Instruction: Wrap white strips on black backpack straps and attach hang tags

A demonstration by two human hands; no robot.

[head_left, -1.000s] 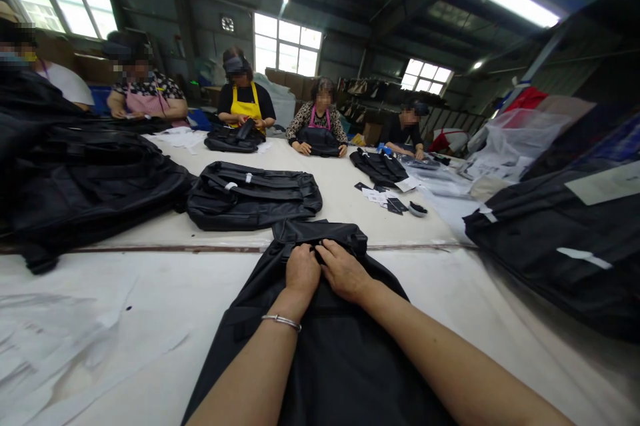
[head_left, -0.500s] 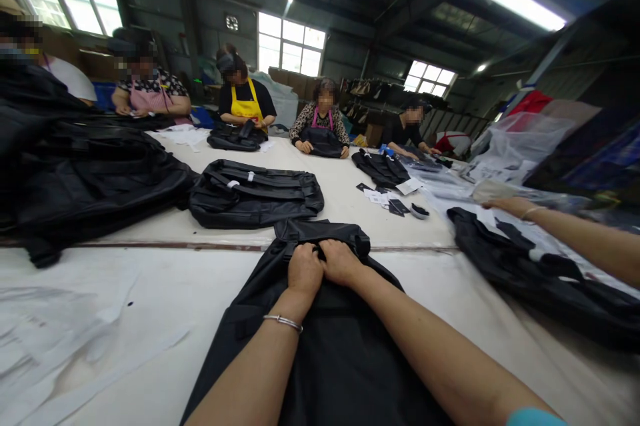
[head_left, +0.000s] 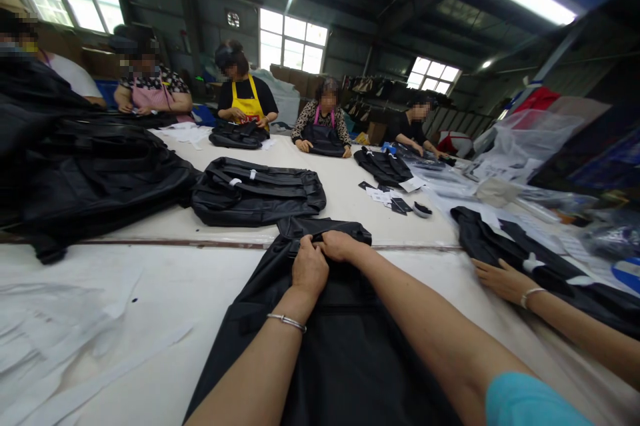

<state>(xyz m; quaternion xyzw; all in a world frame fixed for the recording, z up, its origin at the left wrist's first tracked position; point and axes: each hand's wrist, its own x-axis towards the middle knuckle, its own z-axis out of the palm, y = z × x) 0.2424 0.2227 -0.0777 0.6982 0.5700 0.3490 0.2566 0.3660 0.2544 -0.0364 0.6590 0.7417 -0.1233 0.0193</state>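
A black bag (head_left: 330,353) lies flat on the white table (head_left: 150,293) right in front of me, its top end pointing away. My left hand (head_left: 309,268), with a silver bracelet on the wrist, is closed on the fabric near the bag's top edge. Touching it on the right, my right hand (head_left: 340,245) pinches the same top edge with curled fingers. What lies under the fingers is hidden.
A folded black bag (head_left: 257,191) lies just beyond mine, and a big heap of black bags (head_left: 85,173) fills the left. A neighbour's hand (head_left: 500,279) rests by another black bag (head_left: 530,266) on my right. Several people work at the far side. Small tags (head_left: 387,198) lie mid-table.
Both my hands have slid a little further up the bag's top edge. The big dark mass at the right was lowered flat, and the neighbour's hand came down beside it.
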